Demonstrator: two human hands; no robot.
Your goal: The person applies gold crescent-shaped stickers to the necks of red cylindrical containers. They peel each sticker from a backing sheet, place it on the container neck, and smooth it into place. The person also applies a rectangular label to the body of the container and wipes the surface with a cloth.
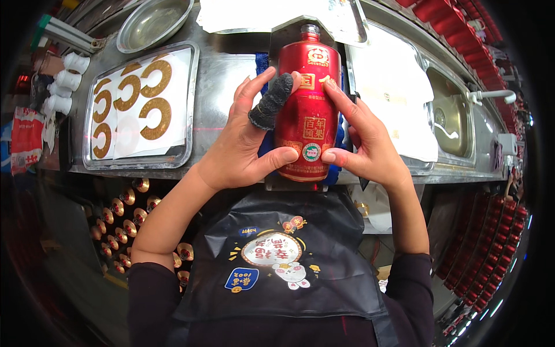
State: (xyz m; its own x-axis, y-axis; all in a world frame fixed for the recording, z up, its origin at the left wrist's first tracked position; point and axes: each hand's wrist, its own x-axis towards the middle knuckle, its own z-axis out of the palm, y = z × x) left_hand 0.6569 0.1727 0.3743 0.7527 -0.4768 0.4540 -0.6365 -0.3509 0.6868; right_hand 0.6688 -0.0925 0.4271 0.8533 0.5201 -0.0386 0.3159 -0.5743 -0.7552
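A glossy red bottle (303, 107) with gold printing and a clear glass neck lies on its back in a metal holder (278, 32), neck pointing away from me. A small round green-and-white sticker (311, 152) shows near its base. My left hand (238, 144) rests on the bottle's left side, thumb beside the sticker. One of its fingers, in a dark knitted finger sleeve (272, 104), reaches the bottle; the others are raised. My right hand (373, 144) grips the right side, its thumb at the sticker and fingertips higher up.
On the left, a metal tray (195, 75) holds gold C-shaped labels (156, 118) on white sheets. A metal bowl (155, 26) stands behind it. White sheets (393, 95) and a sink (454, 110) are at the right. Red bottles (483, 248) fill racks at the lower right.
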